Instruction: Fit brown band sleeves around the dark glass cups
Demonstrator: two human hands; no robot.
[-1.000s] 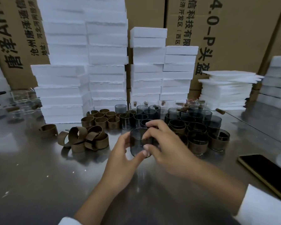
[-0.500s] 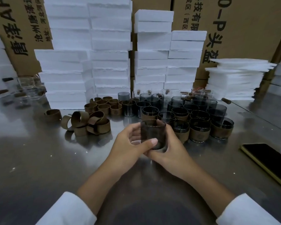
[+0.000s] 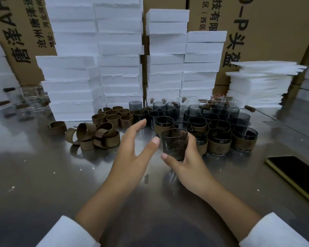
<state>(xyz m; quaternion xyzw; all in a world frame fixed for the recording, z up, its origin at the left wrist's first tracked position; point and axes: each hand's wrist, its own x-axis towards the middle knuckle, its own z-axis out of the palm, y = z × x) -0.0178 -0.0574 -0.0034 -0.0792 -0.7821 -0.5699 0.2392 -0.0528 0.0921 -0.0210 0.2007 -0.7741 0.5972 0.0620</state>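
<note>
Left carton [image 3: 34, 20], printed black, text turned sideways: large Latin letters "AH" at the top edge, cut off by the frame; below them large Chinese characters beginning "唐泽", the rest not surely legible; alongside, a smaller line beginning "沧州"; smallest lines "地址:" and "河北河间"; right carton [image 3: 275, 32], also sideways: large "–P头盔"; a medium line showing "技有限"; a small line "(西区", its remainder hidden behind foam stacks; brown band sleeve [image 3: 218, 148]: a round stamped emblem, too small to read.

Single head view – close, facing forward and down over the table [image 3: 43, 175].
</note>
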